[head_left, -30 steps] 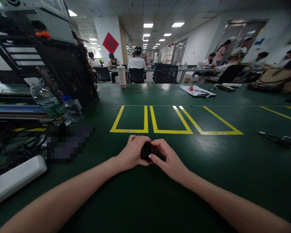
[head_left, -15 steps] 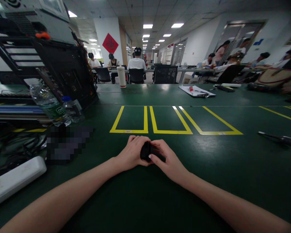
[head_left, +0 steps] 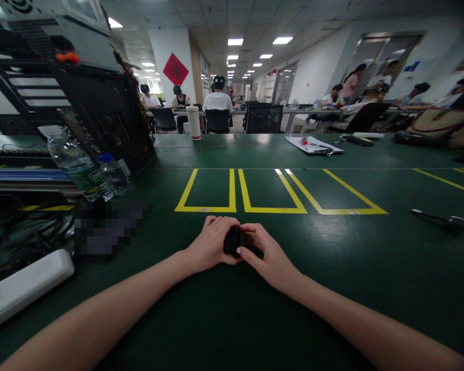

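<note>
Only the head view here: both hands meet in the middle of the green table, just in front of the yellow taped boxes, and between them sits a small black object. The left hand is curled around its left side, the right hand pinches the right side with thumb and fingertips, so it's gripped from both ends. It looks like a hard, compact plastic thing, probably light and stiff, not squishy, and holding it by the two ends like that seems the sensible way since the faces look smooth. Honestly can't tell what it is though, the fingers cover most of it and it's dark on a dark mat. Off to the left there's a water bottle, a white power strip cut off by the frame edge, and a pixelated patch; a metal tool lies well off to the right, hard to make out
</note>
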`<move>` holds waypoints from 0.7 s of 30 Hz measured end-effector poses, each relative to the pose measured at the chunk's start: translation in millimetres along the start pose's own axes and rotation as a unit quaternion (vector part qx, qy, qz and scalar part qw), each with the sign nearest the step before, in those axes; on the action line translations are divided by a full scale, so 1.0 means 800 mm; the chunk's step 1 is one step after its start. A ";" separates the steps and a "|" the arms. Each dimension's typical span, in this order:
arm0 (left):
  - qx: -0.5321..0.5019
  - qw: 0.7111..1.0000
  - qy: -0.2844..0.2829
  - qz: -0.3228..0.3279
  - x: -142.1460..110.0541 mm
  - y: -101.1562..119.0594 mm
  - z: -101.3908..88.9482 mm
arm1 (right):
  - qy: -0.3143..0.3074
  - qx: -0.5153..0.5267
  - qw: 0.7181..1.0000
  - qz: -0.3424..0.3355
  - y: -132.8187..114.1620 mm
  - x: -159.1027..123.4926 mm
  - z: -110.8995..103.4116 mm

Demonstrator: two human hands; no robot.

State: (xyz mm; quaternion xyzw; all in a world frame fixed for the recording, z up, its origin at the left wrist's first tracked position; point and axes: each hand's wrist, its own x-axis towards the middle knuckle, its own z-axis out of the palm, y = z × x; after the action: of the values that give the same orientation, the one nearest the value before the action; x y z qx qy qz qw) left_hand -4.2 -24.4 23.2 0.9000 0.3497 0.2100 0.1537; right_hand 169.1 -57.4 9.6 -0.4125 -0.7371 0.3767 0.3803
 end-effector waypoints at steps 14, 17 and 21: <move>0.009 1.000 0.012 0.006 0.001 -0.003 0.004 | 0.003 0.021 1.000 -0.010 0.004 0.000 0.003; 0.008 1.000 0.007 0.004 0.001 -0.002 0.003 | -0.001 0.035 0.999 0.011 0.004 0.001 0.002; 0.004 1.000 0.003 0.004 0.000 -0.001 0.001 | -0.005 0.026 0.999 0.020 0.001 0.001 0.000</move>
State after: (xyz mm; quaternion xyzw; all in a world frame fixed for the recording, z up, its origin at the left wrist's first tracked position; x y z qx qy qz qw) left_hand -4.2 -24.3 22.6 0.9012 0.3478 0.2122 0.1480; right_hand 169.0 -56.1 9.2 -0.4155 -0.7205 0.4057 0.3791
